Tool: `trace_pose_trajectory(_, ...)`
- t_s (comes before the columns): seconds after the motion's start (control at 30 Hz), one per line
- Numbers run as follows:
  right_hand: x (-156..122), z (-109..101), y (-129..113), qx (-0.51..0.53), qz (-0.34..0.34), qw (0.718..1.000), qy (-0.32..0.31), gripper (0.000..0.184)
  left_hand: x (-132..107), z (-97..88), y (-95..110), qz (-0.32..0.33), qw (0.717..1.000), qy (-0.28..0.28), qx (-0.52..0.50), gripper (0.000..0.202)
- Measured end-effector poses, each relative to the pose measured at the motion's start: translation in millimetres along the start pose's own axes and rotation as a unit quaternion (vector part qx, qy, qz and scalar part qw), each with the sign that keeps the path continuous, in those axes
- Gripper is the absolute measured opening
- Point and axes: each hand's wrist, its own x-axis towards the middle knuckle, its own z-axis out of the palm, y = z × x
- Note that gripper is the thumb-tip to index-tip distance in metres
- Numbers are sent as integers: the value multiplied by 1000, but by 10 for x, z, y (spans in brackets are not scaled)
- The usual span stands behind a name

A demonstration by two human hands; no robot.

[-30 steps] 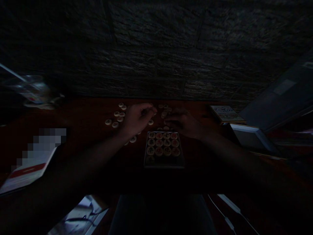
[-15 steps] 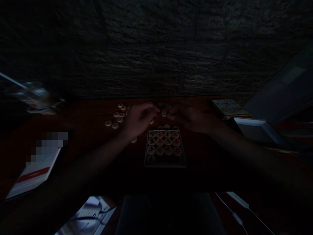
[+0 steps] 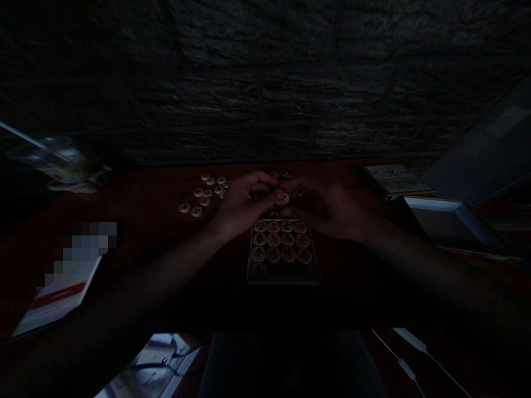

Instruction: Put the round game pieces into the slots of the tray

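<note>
1. Feed is very dark. I see both hands meeting over the far edge of the tray (image 3: pixel 284 281), on the table (image 3: pixel 157 243).
2. Left hand (image 3: pixel 240 203): fingers curled in and bunched together, tips pointing right at the piece (image 3: pixel 283 198).
3. Right hand (image 3: pixel 327 209): palm down, fingers bent and close together, tips pointing left at the same spot.
4. The piece is a pale disc, marked face up, right between the two sets of fingertips, just beyond the tray's far edge. I can't tell which hand is actually pinching it, or whether both are.
5. The tray holds three full rows of four discs, plus one more at the left of the near row. The rest of that row is too dark to read.
6. Loose pieces (image 3: pixel 204 197) lie scattered on the table, just left of the left hand. A few more sit behind the hands.
7. Booklet (image 3: pixel 58 298) is at far left and a white box (image 3: pixel 448 224) at right, both well apart from the hands.
</note>
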Motion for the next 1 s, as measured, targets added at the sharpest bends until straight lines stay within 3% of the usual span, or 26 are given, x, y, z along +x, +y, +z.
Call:
trace_pose_trajectory(0.1,-20,-108,-25,19,19,996,-79,92,22,-30,-25,16,999,42,29,23)
trace_pose_trajectory(0.17,-36,-169,-66,21,30,990,-139,120,42,-58,-44,24,997,64,47,19)
trace_pose_trajectory(0.27,-59,-211,-117,9,44,982,-184,138,69,-91,-75,31,995,67,61,17)
trace_pose_trajectory(0.37,-73,-200,-117,-14,43,981,-187,143,79,-97,-91,37,996,60,57,18)
trace_pose_trajectory(0.77,-74,-214,-70,25,52,981,-185,137,49,-79,-29,16,997,69,21,17)
trace_pose_trajectory(0.83,-47,-214,-48,51,75,986,-142,118,40,-62,-24,9,998,62,0,23)
trace_pose_trajectory(0.93,5,-147,-4,106,129,986,-22,64,19,-29,-33,-6,997,30,-74,30)
trace_pose_trajectory(1.0,30,-67,15,150,144,978,25,39,4,-12,-46,-9,992,3,-129,29)
